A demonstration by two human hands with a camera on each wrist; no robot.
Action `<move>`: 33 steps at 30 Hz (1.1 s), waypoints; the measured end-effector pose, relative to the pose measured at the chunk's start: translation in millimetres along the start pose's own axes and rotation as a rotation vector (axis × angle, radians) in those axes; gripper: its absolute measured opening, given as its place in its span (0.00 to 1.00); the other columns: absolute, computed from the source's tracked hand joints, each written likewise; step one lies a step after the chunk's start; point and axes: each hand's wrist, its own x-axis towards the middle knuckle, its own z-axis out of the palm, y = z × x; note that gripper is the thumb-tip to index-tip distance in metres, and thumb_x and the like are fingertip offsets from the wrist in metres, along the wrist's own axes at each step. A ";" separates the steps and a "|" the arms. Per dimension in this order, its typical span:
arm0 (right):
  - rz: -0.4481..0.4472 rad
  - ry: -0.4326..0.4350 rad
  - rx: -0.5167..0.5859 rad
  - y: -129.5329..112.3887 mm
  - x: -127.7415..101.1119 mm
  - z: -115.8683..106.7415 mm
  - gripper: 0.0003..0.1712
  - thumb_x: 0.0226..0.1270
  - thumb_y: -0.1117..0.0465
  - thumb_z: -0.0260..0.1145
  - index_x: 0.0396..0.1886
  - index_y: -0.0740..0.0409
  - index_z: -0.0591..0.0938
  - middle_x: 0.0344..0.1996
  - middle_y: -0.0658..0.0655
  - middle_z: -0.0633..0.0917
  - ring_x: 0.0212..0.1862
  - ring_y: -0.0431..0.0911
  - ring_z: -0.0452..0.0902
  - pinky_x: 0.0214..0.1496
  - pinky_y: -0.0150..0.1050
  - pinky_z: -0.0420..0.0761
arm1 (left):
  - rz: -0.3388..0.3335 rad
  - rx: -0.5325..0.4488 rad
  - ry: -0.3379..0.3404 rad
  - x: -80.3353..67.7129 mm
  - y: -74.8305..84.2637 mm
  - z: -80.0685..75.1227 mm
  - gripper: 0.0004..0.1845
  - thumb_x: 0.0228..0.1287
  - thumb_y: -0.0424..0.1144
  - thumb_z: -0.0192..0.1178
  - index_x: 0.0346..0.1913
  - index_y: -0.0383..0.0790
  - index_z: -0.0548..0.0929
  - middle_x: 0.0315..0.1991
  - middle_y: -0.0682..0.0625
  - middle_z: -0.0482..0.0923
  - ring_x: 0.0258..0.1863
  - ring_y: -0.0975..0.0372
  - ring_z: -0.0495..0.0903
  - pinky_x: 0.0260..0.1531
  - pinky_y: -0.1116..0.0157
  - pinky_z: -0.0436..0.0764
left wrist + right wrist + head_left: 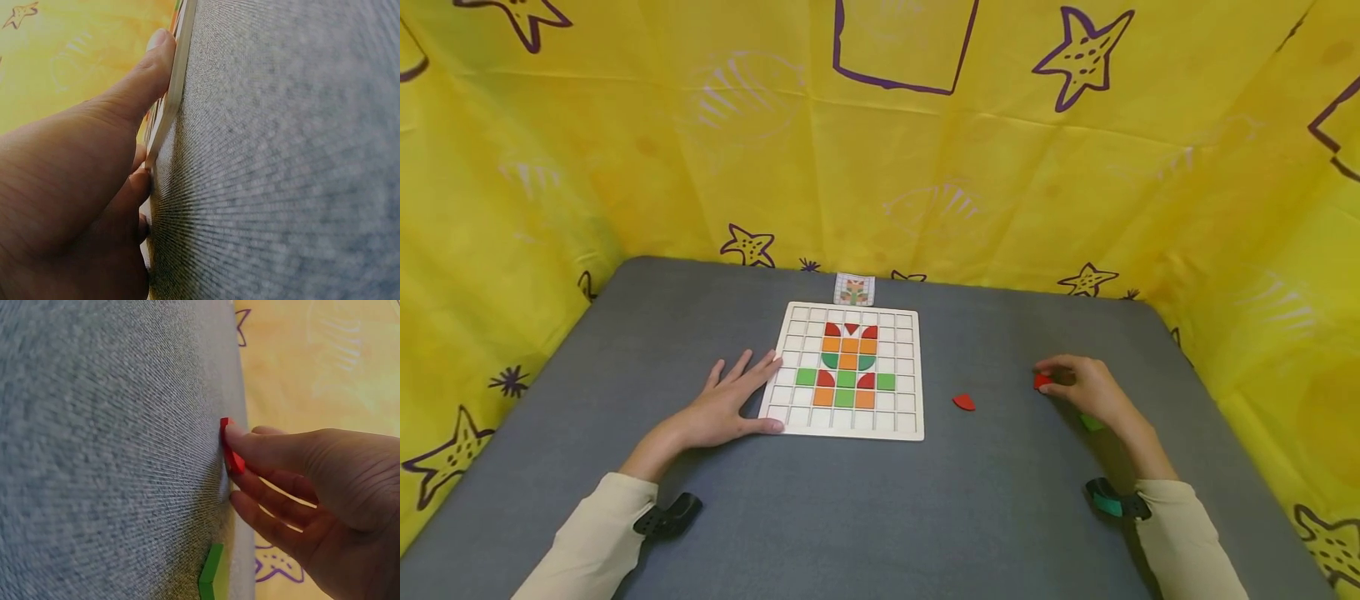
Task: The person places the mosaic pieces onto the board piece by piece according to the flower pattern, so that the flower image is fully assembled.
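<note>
A white gridded board [902, 419] lies on the dark table, with red, orange and green tiles set in its middle squares. My left hand [722, 410] rests along the board's left side, fingers spread and thumb on the near corner. In the left wrist view the thumb [147, 75] lies over the board's pale edge [180, 87]. Off to the right, my right hand [1093, 390] pinches a small red tile [235, 456] between thumb and fingers, close over the table. Between the board and that hand lies a red quarter-circle tile [964, 402].
A green tile [1092, 422] lies on the table under the right wrist. Beyond the board's far edge is a small card [854, 290] with a printed tile pattern. A yellow cloth [880, 167] with starfish drawings hangs around the back and sides of the table.
</note>
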 end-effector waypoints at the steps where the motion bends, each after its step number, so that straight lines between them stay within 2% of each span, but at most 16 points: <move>1: -0.003 0.010 0.001 0.1 0.1 0.6 0.16 0.58 0.67 0.73 0.47 0.65 0.85 0.40 0.61 0.87 0.41 0.55 0.85 0.40 0.36 0.83 | 0.002 -0.002 0.000 0.1 -0.1 0.1 0.55 0.53 0.64 0.67 0.77 0.42 0.55 0.78 0.40 0.45 0.75 0.38 0.34 0.66 0.36 0.28; 4: -0.026 0.044 -0.001 0.3 0.7 2.3 0.16 0.56 0.71 0.73 0.46 0.65 0.86 0.36 0.59 0.88 0.38 0.52 0.85 0.38 0.34 0.83 | 0.006 -0.002 0.002 0.2 -0.5 0.6 0.55 0.54 0.64 0.67 0.77 0.42 0.55 0.78 0.40 0.45 0.75 0.38 0.34 0.67 0.36 0.28; 10: -0.069 0.085 -0.004 -5.2 3.6 3.9 0.15 0.55 0.73 0.73 0.44 0.65 0.86 0.31 0.55 0.87 0.34 0.47 0.84 0.38 0.37 0.84 | 0.005 0.003 0.001 -0.1 -1.8 1.0 0.55 0.54 0.63 0.68 0.77 0.42 0.54 0.78 0.40 0.45 0.76 0.39 0.34 0.67 0.37 0.27; 20: -0.105 0.050 0.046 -28.1 14.6 10.3 0.15 0.55 0.73 0.73 0.45 0.67 0.85 0.31 0.54 0.86 0.34 0.45 0.82 0.39 0.35 0.84 | 0.000 -0.002 0.001 -0.1 -0.9 0.9 0.55 0.54 0.63 0.68 0.77 0.42 0.54 0.78 0.40 0.44 0.76 0.39 0.33 0.67 0.37 0.27; 33: -0.224 -0.001 0.098 -56.8 27.6 27.9 0.16 0.53 0.73 0.74 0.44 0.67 0.86 0.31 0.55 0.86 0.34 0.42 0.81 0.38 0.37 0.84 | 0.007 0.003 0.004 0.9 -1.0 1.6 0.55 0.54 0.63 0.67 0.77 0.41 0.54 0.78 0.40 0.44 0.76 0.38 0.34 0.67 0.36 0.27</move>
